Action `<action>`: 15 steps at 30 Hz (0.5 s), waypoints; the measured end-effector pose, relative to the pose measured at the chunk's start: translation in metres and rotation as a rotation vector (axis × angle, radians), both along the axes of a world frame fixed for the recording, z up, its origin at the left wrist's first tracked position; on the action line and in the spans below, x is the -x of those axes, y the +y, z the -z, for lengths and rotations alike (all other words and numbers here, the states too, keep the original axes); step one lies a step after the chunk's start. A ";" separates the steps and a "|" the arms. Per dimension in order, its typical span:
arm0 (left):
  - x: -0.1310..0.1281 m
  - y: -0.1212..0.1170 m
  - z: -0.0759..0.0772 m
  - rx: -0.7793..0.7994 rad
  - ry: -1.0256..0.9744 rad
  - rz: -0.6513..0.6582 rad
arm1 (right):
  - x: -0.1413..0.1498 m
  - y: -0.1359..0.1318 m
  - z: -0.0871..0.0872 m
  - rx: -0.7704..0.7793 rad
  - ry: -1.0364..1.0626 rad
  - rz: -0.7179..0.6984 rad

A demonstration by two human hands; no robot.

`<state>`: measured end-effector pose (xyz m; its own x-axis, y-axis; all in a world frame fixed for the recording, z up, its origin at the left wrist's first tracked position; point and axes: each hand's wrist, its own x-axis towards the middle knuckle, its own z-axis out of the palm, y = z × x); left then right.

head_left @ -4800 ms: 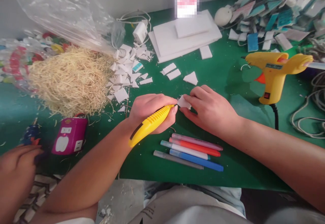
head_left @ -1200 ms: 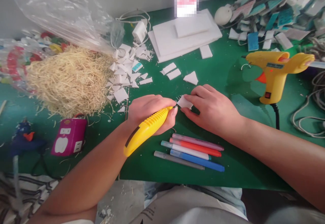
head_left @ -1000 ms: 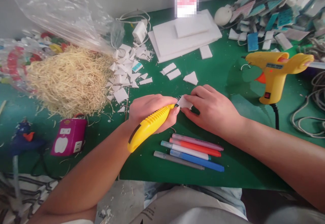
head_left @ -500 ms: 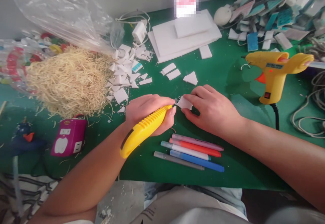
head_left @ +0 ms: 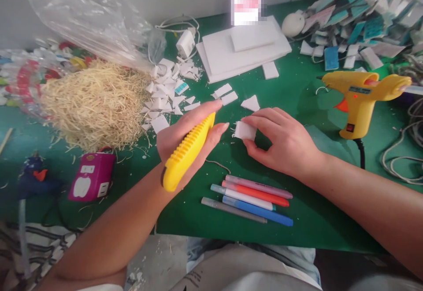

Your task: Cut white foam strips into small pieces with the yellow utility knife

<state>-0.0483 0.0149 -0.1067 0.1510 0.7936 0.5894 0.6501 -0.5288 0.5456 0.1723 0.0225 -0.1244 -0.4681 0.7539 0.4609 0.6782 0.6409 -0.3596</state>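
A yellow utility knife (head_left: 188, 152) with a ribbed grip rests in my left hand (head_left: 194, 137), held between thumb and palm; its blade is hidden from view. My right hand (head_left: 280, 134) pinches a small white foam board piece (head_left: 246, 130) between thumb and fingers, with ragged shreds along its left edge. A short gap separates the left thumb from that piece. Just beyond lie a cut foam scrap (head_left: 251, 103) and two small white strips (head_left: 226, 93). Several capped markers (head_left: 251, 200) lie side by side nearer my body.
A yellow hot glue gun (head_left: 360, 99) stands at the right, its cord running toward me. White foam sheets (head_left: 211, 57) are stacked at the back. Leftward are foam offcuts (head_left: 161, 93), a straw heap (head_left: 95, 106) and a magenta power adapter (head_left: 91, 176). Scraps (head_left: 360, 18) pile up back right.
My left hand has drawn away from the foam piece and turned the knife steeper, its thumb and forefinger now apart. My right hand has lifted and tilted the piece slightly. The view shifted a little.
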 end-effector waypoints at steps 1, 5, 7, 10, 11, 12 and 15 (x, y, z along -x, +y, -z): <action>-0.001 0.001 0.003 0.067 -0.070 -0.001 | -0.001 0.000 -0.001 -0.011 0.035 0.003; -0.003 0.002 0.012 0.214 -0.164 0.081 | -0.002 -0.002 -0.006 -0.071 0.086 0.019; -0.004 0.001 0.013 0.209 -0.119 0.096 | -0.001 -0.003 -0.007 -0.088 0.083 0.028; -0.006 0.001 0.012 0.194 -0.089 0.120 | -0.001 -0.003 -0.007 -0.105 0.062 0.033; -0.007 0.001 0.011 0.195 -0.096 0.126 | 0.000 -0.002 -0.006 -0.115 0.059 0.027; -0.007 0.001 0.011 0.197 -0.105 0.126 | 0.000 -0.002 -0.006 -0.128 0.063 0.018; -0.008 0.001 0.010 0.171 -0.114 0.098 | -0.001 -0.002 -0.006 -0.162 0.086 -0.017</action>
